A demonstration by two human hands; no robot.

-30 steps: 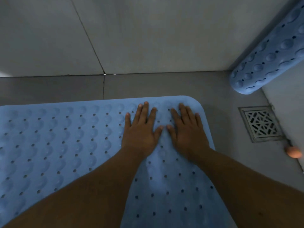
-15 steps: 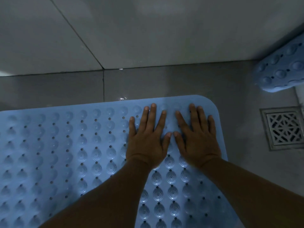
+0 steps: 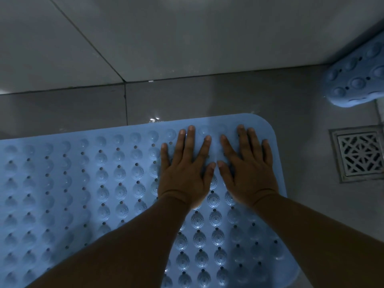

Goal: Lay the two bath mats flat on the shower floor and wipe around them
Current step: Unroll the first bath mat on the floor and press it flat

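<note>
- The shower floor is grey tile and carries a sheen with small wet glints just beyond the mat's far edge; on a damp surface like that, suction probably grips only where the mat is pushed fully down, so firm downward weight counts for more than sliding.
- The blue bath mat lies spread across the floor, its far right corner rounded and near the wall, and its bumps and drain holes appear level; that corner is the part in hand, and judging from the flat edge, it is close to seated.
- The second mat leans curled in the right corner, off the floor for most of its length, well apart from the first; it is yet to be laid.
- The floor drain sits just beside the mat's right edge; leaving it uncovered seems wise.
- The left hand rests palm down on the mat, fingers straight and fanned, holding nothing.
- The right hand lies likewise flat and spread, thumb tips nearly touching; pressing outward toward the edge from here should chase out trapped air.
- No cloth is in view, so wiping looks still ahead.
</note>
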